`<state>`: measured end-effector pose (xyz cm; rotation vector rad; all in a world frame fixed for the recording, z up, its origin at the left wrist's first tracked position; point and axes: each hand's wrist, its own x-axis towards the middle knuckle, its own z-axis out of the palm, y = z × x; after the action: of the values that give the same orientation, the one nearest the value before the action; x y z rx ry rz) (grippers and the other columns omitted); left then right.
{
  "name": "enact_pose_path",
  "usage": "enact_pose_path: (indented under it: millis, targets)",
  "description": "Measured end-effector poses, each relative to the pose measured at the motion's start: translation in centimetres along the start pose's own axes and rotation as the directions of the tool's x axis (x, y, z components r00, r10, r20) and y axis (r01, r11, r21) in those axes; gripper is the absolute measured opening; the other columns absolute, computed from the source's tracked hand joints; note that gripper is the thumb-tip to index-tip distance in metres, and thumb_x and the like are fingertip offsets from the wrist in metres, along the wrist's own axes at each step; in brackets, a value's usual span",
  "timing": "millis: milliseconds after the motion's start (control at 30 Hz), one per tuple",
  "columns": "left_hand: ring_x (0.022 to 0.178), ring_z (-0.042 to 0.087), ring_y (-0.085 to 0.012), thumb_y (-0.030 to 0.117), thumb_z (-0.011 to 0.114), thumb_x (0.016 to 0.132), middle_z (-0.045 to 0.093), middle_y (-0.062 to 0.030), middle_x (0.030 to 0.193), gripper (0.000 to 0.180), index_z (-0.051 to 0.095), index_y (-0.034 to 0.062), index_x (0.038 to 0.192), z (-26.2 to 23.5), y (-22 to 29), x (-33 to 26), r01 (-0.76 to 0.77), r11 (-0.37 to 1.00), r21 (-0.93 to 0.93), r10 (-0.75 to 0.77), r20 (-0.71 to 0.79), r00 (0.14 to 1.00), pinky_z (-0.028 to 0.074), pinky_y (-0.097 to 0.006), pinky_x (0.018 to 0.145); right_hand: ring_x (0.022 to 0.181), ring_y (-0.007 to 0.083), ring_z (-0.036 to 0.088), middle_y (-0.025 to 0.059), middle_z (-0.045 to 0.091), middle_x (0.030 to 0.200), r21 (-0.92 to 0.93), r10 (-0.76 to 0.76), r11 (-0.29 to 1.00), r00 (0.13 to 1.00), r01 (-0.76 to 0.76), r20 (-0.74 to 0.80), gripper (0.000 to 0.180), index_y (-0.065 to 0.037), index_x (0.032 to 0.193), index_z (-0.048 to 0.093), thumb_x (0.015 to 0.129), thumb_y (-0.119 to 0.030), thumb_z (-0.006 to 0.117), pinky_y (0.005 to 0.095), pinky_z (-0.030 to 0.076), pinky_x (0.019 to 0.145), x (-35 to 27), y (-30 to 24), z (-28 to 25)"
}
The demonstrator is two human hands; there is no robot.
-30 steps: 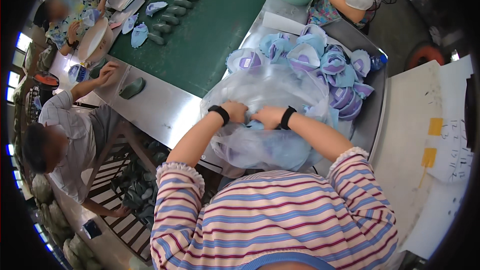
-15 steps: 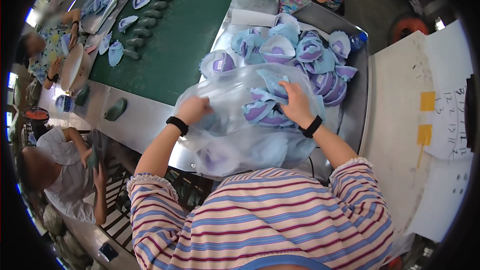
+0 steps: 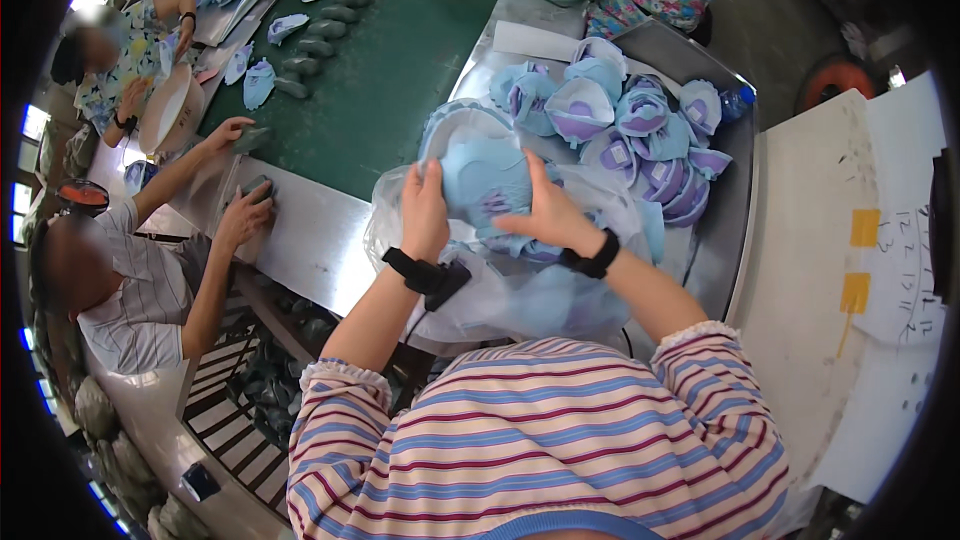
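A stack of light blue moulded cups (image 3: 490, 175) is clasped between my two hands above a clear plastic bag (image 3: 520, 285) that lies open on the metal table (image 3: 320, 240). My left hand (image 3: 425, 210) presses the stack's left side. On its right side my right hand (image 3: 545, 215) has the fingers spread over the cups. More blue cups show through the bag below my wrists. Both wrists carry black bands.
A heap of blue and purple cups (image 3: 640, 125) lies on the metal tray behind the bag. A green conveyor belt (image 3: 390, 70) with dark moulds runs to the left. Other people work at its left side and far end. A white board (image 3: 850, 270) stands to my right.
Both hands have come together on a stack of blue cups and raised it out of the bag; earlier they were apart, gripping the bag's plastic.
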<state>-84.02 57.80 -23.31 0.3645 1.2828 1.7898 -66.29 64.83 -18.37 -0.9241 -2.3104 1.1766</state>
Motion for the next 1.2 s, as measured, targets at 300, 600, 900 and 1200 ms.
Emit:
enact_pose_path:
  millis: [300, 600, 900, 1200]
  targets:
    - [0.067, 0.047, -0.0169, 0.024, 0.044, 0.088, 0.045, -0.0067, 0.077, 0.023, 0.047, 0.004, 0.097, -4.0, 2.2, 0.6, 0.575, 0.435, -0.693, -0.184, 0.557, 0.81, 0.041, -0.032, 0.064, 0.1, 0.0273, 0.055, 0.0213, 0.048, 0.119, 0.886, -0.272, -0.216, 0.897, -0.41, 0.349, 0.066, -0.007, 0.132, 0.032, 0.076, -0.029, 0.058, 0.0376, 0.049, 0.08, -1.6, 4.8, -3.7]
    - [0.099, 0.052, -0.0204, 0.025, 0.042, 0.092, 0.051, -0.0104, 0.11, 0.039, 0.042, 0.0001, 0.121, -0.4, -0.9, -1.4, 0.357, 0.934, 0.03, -0.289, 0.652, 0.701, 0.043, -0.033, 0.089, 0.101, 0.0186, 0.054, 0.0127, 0.052, 0.113, 0.864, -0.102, 0.32, 0.893, -0.388, 0.439, 0.062, 0.001, 0.125, 0.038, 0.072, -0.014, 0.068, 0.0307, 0.042, 0.089, -0.5, -0.3, -2.6]
    - [0.104, 0.052, -0.0216, 0.021, 0.044, 0.091, 0.053, -0.011, 0.113, 0.033, 0.045, 0.0012, 0.118, -0.2, 2.5, 1.0, 0.478, 0.869, -0.125, -0.406, 0.371, 0.835, 0.042, -0.035, 0.088, 0.086, 0.0193, 0.059, 0.0051, 0.058, 0.096, 0.922, 0.39, 0.045, 0.857, -0.384, 0.338, 0.032, -0.008, 0.104, 0.053, 0.08, -0.028, 0.06, 0.0342, 0.051, 0.069, 1.5, 2.8, -1.8]
    - [0.111, 0.048, -0.0245, 0.024, 0.045, 0.091, 0.048, -0.0134, 0.12, 0.037, 0.04, 0.0024, 0.121, 0.0, 2.9, -0.5, 0.245, 0.93, 0.273, -0.354, 0.497, 0.792, 0.04, -0.037, 0.09, 0.082, 0.0228, 0.06, 0.0088, 0.06, 0.096, 0.935, 0.668, 0.354, 0.695, 0.017, -0.266, 0.034, -0.005, 0.102, 0.053, 0.081, -0.03, 0.061, 0.0388, 0.051, 0.062, 3.1, 10.4, -13.1]
